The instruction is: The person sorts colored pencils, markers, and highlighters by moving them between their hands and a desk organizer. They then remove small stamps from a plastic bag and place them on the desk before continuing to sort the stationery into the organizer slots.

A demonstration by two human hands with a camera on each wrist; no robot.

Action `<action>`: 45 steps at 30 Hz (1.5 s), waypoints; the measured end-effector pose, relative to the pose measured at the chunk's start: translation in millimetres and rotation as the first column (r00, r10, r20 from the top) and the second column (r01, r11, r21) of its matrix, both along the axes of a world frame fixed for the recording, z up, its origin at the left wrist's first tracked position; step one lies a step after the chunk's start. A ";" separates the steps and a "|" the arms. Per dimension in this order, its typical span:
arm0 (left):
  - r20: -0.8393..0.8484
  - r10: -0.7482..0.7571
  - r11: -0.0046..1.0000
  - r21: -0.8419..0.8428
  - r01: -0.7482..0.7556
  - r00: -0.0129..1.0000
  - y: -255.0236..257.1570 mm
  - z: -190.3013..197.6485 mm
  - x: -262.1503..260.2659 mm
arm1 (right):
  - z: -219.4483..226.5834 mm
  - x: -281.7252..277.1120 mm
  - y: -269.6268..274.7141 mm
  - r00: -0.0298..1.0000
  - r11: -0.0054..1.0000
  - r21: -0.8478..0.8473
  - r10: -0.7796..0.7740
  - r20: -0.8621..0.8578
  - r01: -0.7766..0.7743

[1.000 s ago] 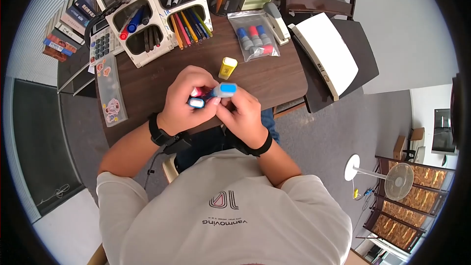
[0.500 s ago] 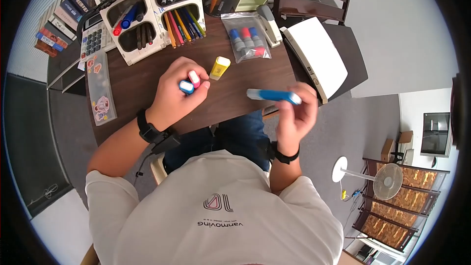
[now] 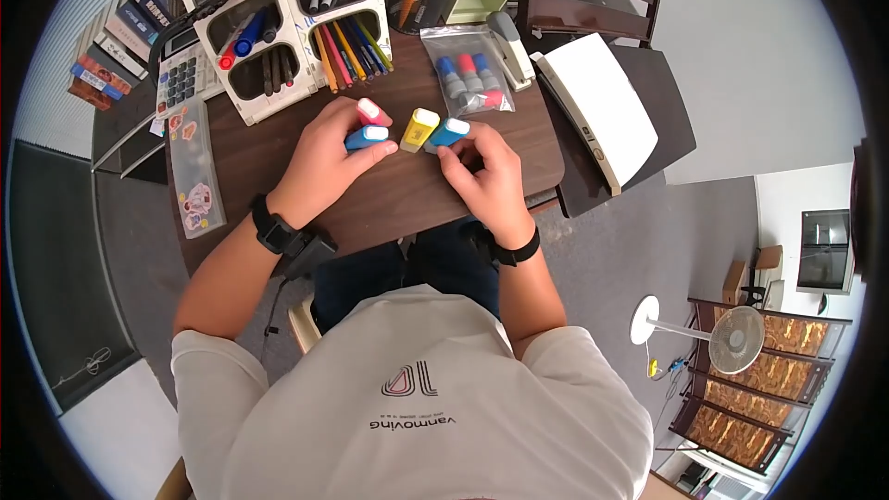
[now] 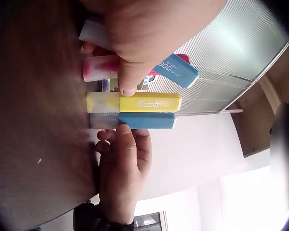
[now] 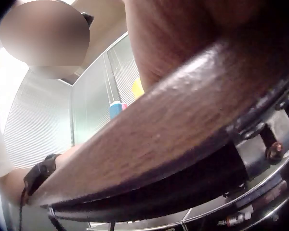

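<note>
My left hand holds two highlighters near the tabletop, a pink one and a blue one. In the left wrist view the held blue highlighter tilts across the pink one, and my thumb lies over their lower part. Between the hands a yellow highlighter stands upright on its frosted cap. My right hand pinches a second blue highlighter between thumb and fingers, upright close beside the yellow one. The right wrist view shows mostly the table edge.
Behind the hands stands a white organizer with pencils and pens. A clear bag of small bottles and a stapler lie back right. A sticker-covered case lies left; a white box-like device stands right.
My right hand first drew a blue highlighter away to the right from my left hand, then brought it back upright beside the yellow one. The left hand keeps the pink and other blue highlighters.
</note>
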State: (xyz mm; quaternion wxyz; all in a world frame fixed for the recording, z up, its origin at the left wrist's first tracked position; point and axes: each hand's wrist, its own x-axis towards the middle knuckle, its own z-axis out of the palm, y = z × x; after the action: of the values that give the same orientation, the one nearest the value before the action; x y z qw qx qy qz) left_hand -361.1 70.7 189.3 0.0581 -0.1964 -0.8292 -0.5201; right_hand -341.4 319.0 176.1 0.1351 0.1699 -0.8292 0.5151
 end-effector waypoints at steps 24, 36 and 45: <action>-0.031 0.025 0.996 -0.079 -0.027 0.999 2.2 -2.1 2.0 | 9.4 0.1 -0.8 0.998 0.997 0.070 0.025 0.059 -0.030; 0.145 -0.133 0.929 0.362 0.072 0.980 -11.3 -15.5 8.8 | 13.3 -1.1 0.3 0.998 0.993 0.104 0.048 0.028 -0.051; 0.263 -0.234 0.955 0.244 0.170 0.936 -15.9 -5.8 10.7 | 8.1 -5.3 0.6 0.997 0.984 0.166 0.073 -0.016 -0.069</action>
State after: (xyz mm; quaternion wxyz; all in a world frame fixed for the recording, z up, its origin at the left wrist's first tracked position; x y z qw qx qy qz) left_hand -350.4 54.8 183.5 -0.0965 -0.1954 -0.7422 -0.6338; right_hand -346.7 319.6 184.2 0.1112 0.2156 -0.8611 0.4469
